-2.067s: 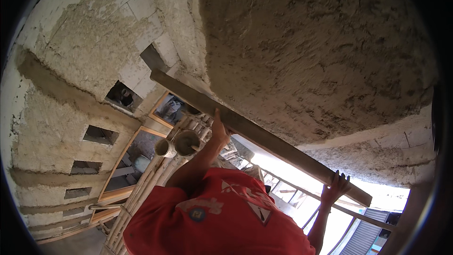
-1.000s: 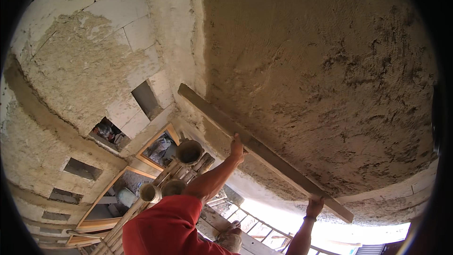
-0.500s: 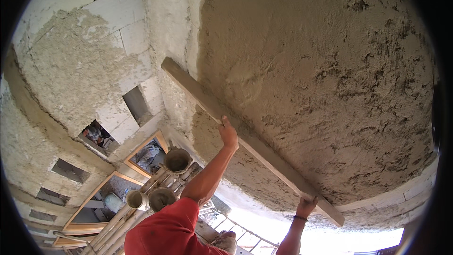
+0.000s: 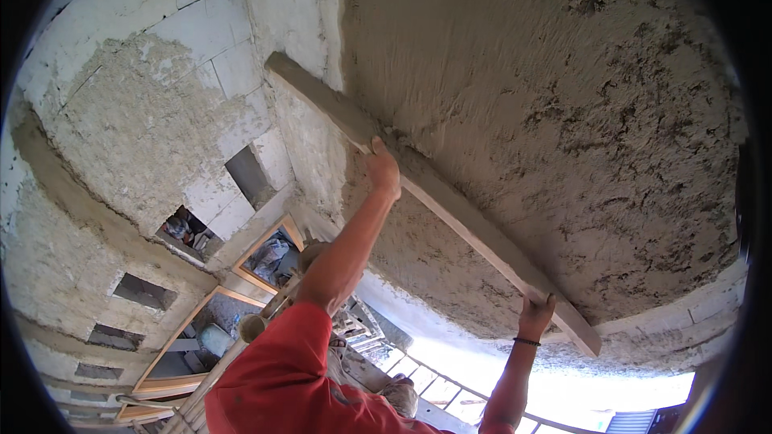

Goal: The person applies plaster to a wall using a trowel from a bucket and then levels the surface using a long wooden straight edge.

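Note:
My left hand (image 4: 383, 167) grips a long mortar-coated straightedge (image 4: 466, 221) around its middle, arm raised. My right hand (image 4: 535, 313), with a dark bracelet at the wrist, grips it toward the lower right end. The straightedge lies diagonally against wet grey plaster (image 4: 515, 72), which is smoother toward the left and rough and pitted toward the right. Its upper left end reaches onto the pale border strip beside the plaster. My red sleeve and shirt fill the lower middle.
A block wall (image 4: 121, 161) with several recessed openings (image 4: 145, 291) is at left, above wood-framed openings (image 4: 197, 329). Below me are bamboo poles (image 4: 193, 419), planks and a mortar bucket (image 4: 252, 328) partly behind my arm. A railing (image 4: 434, 386) stands in bright light at bottom right.
Both hands have moved the straightedge up along the plaster, most clearly in the last half second. My left arm now covers more of the buckets below.

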`<state>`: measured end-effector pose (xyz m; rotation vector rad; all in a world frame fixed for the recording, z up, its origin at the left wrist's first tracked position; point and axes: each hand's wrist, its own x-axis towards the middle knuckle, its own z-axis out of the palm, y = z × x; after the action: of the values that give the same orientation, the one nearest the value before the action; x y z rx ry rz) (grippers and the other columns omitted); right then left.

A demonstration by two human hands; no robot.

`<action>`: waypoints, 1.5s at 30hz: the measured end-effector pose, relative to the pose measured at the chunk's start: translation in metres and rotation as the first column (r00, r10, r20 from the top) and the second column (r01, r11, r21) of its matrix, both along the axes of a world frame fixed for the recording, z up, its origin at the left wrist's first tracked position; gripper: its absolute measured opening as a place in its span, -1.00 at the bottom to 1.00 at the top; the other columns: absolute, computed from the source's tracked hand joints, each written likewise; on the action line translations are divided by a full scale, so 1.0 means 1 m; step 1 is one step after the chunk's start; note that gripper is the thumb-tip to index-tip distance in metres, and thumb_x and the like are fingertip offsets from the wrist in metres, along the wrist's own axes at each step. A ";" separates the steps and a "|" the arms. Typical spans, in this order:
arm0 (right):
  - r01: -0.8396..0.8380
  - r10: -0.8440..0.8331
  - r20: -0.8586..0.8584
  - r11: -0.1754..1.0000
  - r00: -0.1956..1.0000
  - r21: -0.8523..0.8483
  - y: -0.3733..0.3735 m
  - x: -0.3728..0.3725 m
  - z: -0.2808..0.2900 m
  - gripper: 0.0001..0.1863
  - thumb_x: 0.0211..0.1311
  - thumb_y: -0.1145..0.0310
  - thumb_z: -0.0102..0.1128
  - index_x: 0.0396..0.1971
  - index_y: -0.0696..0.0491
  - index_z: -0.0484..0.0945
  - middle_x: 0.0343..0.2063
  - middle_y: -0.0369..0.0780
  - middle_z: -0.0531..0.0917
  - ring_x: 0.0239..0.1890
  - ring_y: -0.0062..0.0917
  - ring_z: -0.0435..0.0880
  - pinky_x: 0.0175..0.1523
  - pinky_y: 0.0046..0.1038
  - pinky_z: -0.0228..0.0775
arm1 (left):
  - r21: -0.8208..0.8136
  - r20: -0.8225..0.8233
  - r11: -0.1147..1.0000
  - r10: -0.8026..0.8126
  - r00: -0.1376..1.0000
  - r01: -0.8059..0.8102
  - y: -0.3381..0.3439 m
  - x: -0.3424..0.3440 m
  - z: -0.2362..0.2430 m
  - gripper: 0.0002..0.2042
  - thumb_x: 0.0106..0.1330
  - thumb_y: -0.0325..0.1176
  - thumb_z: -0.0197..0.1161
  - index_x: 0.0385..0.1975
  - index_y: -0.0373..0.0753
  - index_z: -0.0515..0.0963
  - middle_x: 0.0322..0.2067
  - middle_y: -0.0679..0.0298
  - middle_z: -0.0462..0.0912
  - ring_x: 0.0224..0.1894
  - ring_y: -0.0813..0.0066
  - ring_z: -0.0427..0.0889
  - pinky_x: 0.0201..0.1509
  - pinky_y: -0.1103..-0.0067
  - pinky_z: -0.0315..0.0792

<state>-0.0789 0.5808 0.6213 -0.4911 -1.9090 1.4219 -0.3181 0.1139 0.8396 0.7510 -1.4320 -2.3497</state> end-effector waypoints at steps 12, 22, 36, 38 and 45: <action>-0.045 -0.035 -0.189 0.914 0.981 -0.402 -0.017 0.004 0.078 -0.57 0.39 0.09 -0.15 0.05 0.10 0.41 0.02 -0.18 0.53 0.06 -0.33 0.50 0.11 -0.27 0.41 | 0.016 -0.198 0.999 0.033 0.980 -0.030 0.032 0.012 -0.001 -0.47 0.45 -0.04 -0.08 -0.07 -0.56 0.27 -0.17 -0.01 0.41 -0.16 0.33 0.40 -0.04 0.38 0.31; -0.299 0.122 -0.357 0.815 0.926 -0.497 -0.165 -0.061 0.286 -0.55 0.40 0.14 -0.11 0.11 0.16 0.30 0.12 -0.06 0.41 0.19 -0.23 0.37 0.28 -0.15 0.23 | 0.097 -0.203 0.995 0.005 0.979 0.015 -0.097 -0.051 0.193 -0.42 0.43 0.00 -0.11 0.15 -0.48 0.21 0.01 0.06 0.38 -0.08 0.25 0.44 -0.02 0.22 0.37; 0.072 -0.175 0.195 0.893 0.965 0.444 -0.062 0.017 0.200 -0.27 0.07 0.28 0.39 0.14 0.33 0.24 -0.15 -0.07 0.58 -0.08 -0.41 0.58 0.08 -0.43 0.42 | 0.104 -0.033 0.968 -0.225 0.974 0.227 -0.015 0.003 0.118 -0.40 0.46 -0.04 -0.19 0.32 -0.36 0.00 0.25 -0.03 0.18 0.22 0.03 0.25 0.19 0.12 0.25; 0.077 -0.244 0.250 0.843 0.937 0.532 -0.027 0.026 0.144 -0.21 0.02 0.30 0.42 0.17 0.35 0.21 -0.13 -0.05 0.58 -0.08 -0.42 0.59 0.05 -0.46 0.43 | 0.045 -0.105 0.988 -0.146 0.984 0.151 0.002 0.009 0.059 -0.42 0.47 -0.08 -0.19 0.30 -0.41 0.02 0.26 -0.05 0.17 0.23 0.05 0.25 0.23 0.24 0.22; 0.021 -0.162 0.327 0.919 0.931 0.394 0.034 0.082 0.052 -0.27 -0.04 0.39 0.39 0.12 0.36 0.25 -0.03 -0.02 0.49 0.05 -0.35 0.50 0.13 -0.37 0.37 | 0.191 -0.054 0.974 -0.112 0.992 0.120 0.097 0.074 -0.111 -0.44 0.46 -0.10 -0.12 0.27 -0.43 0.08 0.21 0.02 0.27 0.23 0.18 0.28 0.27 0.36 0.18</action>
<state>0.0027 0.6152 0.6731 -0.6687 -2.3485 0.9007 -0.2443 0.2110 0.7284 0.6771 -1.2748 -2.6072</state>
